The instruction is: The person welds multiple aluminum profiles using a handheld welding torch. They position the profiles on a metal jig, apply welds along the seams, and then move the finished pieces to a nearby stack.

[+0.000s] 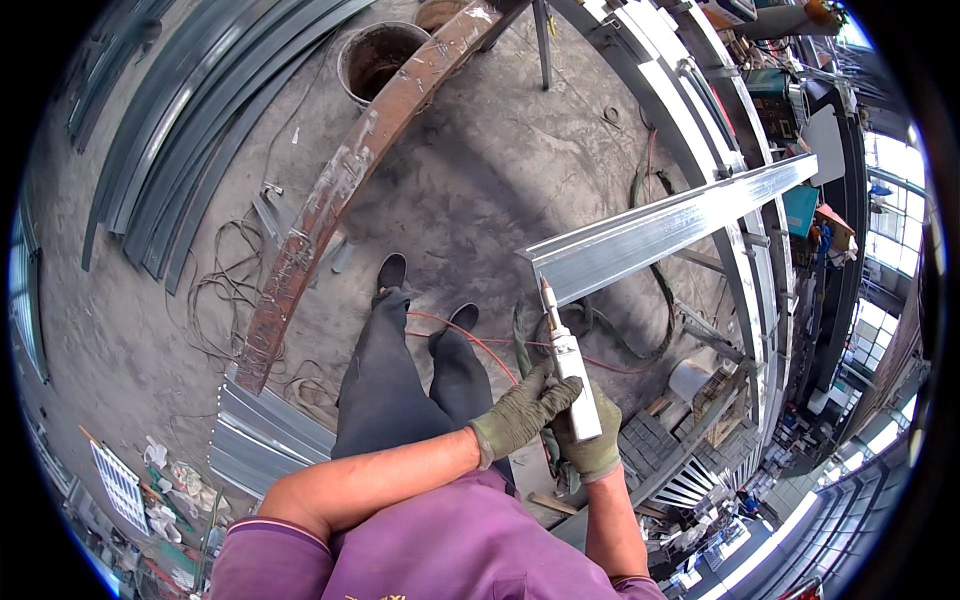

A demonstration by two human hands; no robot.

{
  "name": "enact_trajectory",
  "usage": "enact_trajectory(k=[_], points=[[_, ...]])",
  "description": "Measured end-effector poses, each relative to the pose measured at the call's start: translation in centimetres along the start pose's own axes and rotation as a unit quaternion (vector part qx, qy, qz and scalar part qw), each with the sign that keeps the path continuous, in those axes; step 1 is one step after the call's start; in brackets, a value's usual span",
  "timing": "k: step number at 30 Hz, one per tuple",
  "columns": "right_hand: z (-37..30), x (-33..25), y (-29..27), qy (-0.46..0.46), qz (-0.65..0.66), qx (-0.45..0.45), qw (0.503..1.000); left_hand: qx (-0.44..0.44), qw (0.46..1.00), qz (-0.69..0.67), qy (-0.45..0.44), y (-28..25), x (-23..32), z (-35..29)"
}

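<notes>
Both my hands wear olive-green work gloves. My right hand (597, 445) grips the white body of a handheld welding gun (572, 370) from the right. From the left, my left hand (515, 418) has its fingers closed against the gun's side. The gun points away from me, and its narrow copper-coloured nozzle is at the near left end of a long shiny steel channel (665, 238). Whether the nozzle touches the metal, I cannot tell. The channel slopes up to the right and lies across the rails of a metal frame (745, 270).
A rusty brown beam (335, 190) curves across the left, near a bucket (375, 65). Long grey steel profiles (190, 110) lie on the floor at far left. An orange hose (480, 345) and dark cables (235, 270) run over the floor. Grey blocks (650, 440) are stacked at right.
</notes>
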State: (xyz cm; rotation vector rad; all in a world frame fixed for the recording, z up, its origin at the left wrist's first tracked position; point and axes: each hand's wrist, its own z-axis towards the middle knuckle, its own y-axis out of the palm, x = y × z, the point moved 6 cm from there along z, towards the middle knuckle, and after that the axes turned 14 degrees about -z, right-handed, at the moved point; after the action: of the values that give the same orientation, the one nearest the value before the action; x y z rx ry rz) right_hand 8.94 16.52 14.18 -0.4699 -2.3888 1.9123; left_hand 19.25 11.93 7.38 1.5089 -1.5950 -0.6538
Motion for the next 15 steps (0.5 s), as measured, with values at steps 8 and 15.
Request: enact_trajectory(k=[8,15], points=[[1.4,-1.2,-0.1,-0.019,-0.012,0.008,1.000,0.003,0.996,-0.066,0.053,-0.5,1.2,-0.1],[1.8,-1.7,0.4,-0.001,0.000,0.001,1.000,0.008,0.998,-0.052,0.025,-1.3,1.3,-0.3]])
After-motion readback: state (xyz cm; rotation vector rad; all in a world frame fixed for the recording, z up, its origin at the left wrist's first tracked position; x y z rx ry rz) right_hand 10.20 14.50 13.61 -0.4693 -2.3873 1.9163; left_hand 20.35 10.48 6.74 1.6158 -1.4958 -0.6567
